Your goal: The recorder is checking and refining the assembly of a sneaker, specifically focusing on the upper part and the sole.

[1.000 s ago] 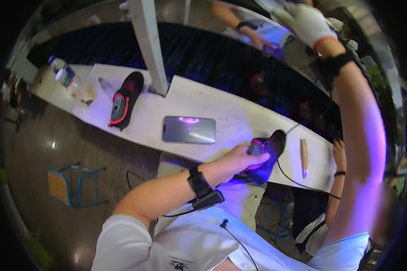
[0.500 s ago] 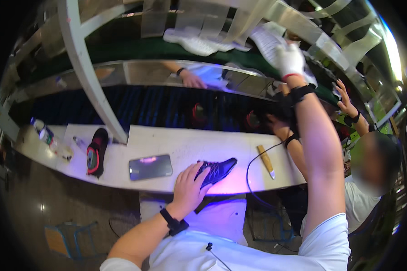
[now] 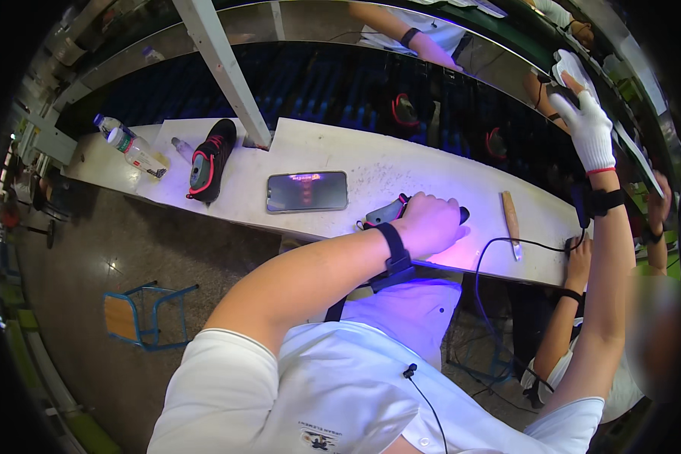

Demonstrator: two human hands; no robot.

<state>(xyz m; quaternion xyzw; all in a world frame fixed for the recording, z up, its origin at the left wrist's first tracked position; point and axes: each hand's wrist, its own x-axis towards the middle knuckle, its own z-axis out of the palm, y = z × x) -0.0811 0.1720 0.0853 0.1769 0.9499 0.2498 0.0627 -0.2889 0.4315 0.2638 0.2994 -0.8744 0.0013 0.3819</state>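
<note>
My left hand (image 3: pixel 431 225) is closed over the middle of a dark shoe (image 3: pixel 387 213) near the table's front edge. Its grey-and-pink heel shows on the left and its black toe on the right, while the palm hides the middle. Far off to the right reaches my right hand (image 3: pixel 592 136) in a white glove whose fingertips look bare. It is closed about a pale, curved, flat piece (image 3: pixel 576 63), too unclear to name. Another dark shoe with pink trim (image 3: pixel 223 147) rests on the left of the table.
A phone (image 3: pixel 307 191) and a wooden-handled blade (image 3: pixel 511 216) lie on the white table (image 3: pixel 401 163). Bottles (image 3: pixel 138 153) stand left. Behind a grey post (image 3: pixel 223 72) runs a dark conveyor (image 3: pixel 318 87) bearing shoes. A co-worker's hand (image 3: pixel 579 261) is by the right end, near a black cable (image 3: pixel 480 284).
The view has swung, so the table sits tilted. My left hand has moved from the shoe's heel end forward over its middle. My gloved right hand remains stretched out far right.
</note>
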